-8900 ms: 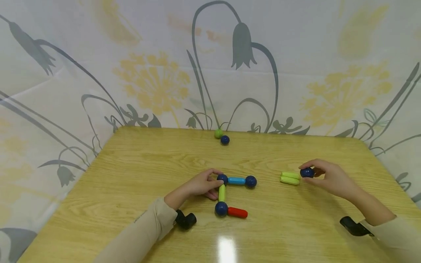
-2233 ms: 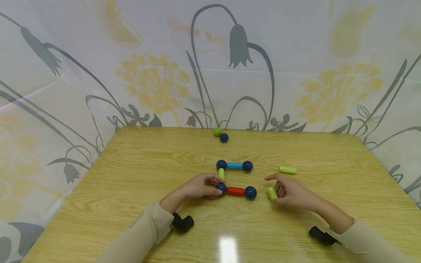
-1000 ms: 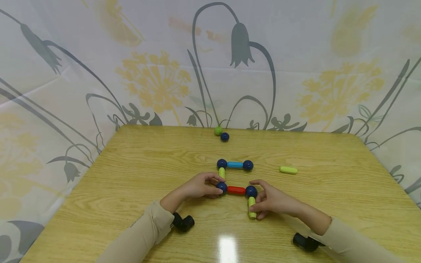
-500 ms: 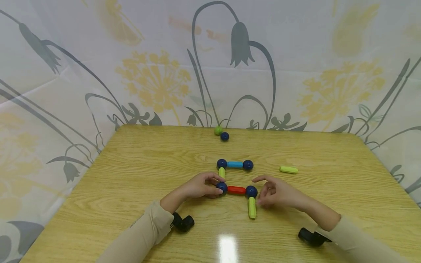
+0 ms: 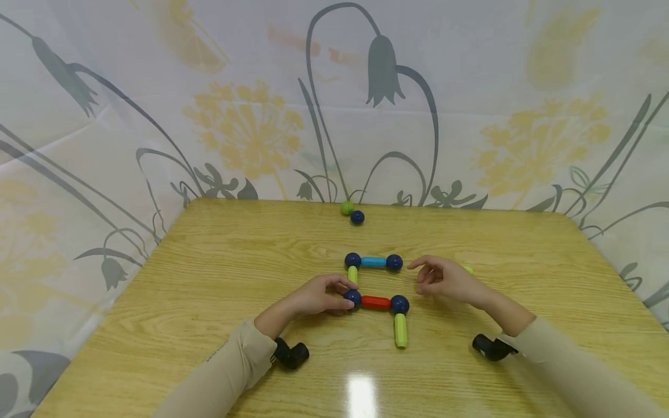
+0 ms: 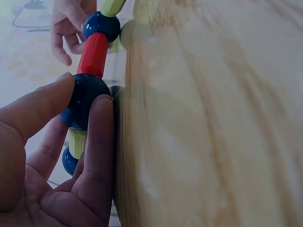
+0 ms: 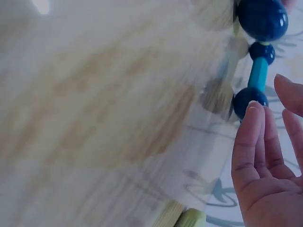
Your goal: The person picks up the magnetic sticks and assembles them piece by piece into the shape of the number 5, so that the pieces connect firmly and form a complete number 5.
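Observation:
My left hand [image 5: 319, 295] pinches a dark blue ball [image 6: 86, 104] between thumb and fingers, at the corner of a magnetic rod-and-ball figure on the table. From that ball a red rod [image 5: 376, 302] runs right to another blue ball [image 5: 399, 305], and a yellow-green rod [image 5: 352, 274] leads back to a far blue ball [image 5: 352, 260]. A light blue rod [image 5: 373, 262] joins this to a far right ball [image 5: 394, 262]. Another yellow-green rod [image 5: 400, 331] extends toward me from the near right ball. Holding nothing, my right hand [image 5: 444, 281] hovers right of the far right ball, fingers loosely bent.
A loose yellow-green rod [image 5: 468, 269] lies behind my right hand, mostly hidden by it. Near the table's back edge sit a green ball [image 5: 347, 208] and a blue ball [image 5: 358, 217]. A patterned cloth [image 5: 334, 116] hangs behind the wooden table [image 5: 235, 255].
My right hand has brought a yellow-green rod to the near right ball, let go of it, and moved away toward the far right ball. My left hand has kept its pinch on the corner ball.

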Demonstrator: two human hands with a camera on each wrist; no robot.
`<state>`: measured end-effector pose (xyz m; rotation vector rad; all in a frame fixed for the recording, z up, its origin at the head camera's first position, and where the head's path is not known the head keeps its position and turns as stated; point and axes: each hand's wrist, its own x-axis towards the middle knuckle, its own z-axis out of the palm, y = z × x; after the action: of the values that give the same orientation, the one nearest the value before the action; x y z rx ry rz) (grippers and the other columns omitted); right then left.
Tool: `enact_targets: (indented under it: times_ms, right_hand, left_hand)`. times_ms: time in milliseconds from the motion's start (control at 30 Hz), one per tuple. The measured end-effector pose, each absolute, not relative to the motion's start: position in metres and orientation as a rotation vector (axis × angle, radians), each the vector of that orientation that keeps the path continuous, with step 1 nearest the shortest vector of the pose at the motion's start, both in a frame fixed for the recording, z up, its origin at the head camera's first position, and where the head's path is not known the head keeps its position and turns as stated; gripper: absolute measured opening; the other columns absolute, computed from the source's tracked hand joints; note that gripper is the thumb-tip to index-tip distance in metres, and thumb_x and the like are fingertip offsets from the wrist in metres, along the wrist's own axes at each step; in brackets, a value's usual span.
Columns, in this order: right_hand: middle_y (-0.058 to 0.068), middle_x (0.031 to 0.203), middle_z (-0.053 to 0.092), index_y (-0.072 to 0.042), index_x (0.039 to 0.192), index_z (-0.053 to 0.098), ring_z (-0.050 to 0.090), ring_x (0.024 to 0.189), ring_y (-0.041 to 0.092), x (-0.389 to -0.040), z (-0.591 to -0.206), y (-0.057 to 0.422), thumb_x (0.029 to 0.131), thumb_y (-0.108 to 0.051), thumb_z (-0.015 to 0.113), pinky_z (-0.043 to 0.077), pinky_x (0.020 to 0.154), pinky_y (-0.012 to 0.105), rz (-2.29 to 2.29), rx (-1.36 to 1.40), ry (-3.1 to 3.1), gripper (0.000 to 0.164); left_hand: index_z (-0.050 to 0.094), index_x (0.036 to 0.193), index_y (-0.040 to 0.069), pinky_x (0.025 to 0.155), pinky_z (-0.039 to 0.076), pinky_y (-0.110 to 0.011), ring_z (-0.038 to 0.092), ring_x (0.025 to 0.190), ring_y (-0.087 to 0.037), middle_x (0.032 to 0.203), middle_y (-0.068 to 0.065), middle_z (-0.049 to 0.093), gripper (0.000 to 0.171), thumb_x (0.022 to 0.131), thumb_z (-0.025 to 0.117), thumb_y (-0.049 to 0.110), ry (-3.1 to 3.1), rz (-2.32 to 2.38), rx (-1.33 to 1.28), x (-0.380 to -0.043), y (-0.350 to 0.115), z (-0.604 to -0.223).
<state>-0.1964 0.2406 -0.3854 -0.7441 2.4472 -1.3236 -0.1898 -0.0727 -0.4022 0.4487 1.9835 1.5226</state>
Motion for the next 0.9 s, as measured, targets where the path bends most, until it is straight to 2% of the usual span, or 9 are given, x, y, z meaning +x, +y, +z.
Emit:
enact_targets:
  times_ms: [267,900]
  right_hand:
    - [0.018,0.093,0.057,0.009,0.117,0.054,0.057,0.079,0.017,-0.219,-0.388,0.242,0.083,0.006,0.065,0.050,0.067,0.026,-1.320,-0.800,2.469,0.036]
    - [0.020,0.097,0.057,0.007,0.113,0.058,0.057,0.083,0.026,-0.262,-0.388,0.220,0.086,0.011,0.058,0.050,0.071,0.028,-1.291,-0.799,2.570,0.028]
  left_hand:
    - [0.057,0.122,0.001,0.074,0.055,-0.032,0.063,0.086,-0.020,0.113,-0.013,0.053,0.037,0.087,0.066,0.004,1.983,1.521,0.444,-0.190,-0.072,-0.402]
    - [0.056,0.122,0.000,0.074,0.055,-0.033,0.064,0.085,-0.021,0.113,-0.015,0.054,0.037,0.087,0.066,0.005,1.990,1.505,0.447,-0.191,-0.072,-0.402]
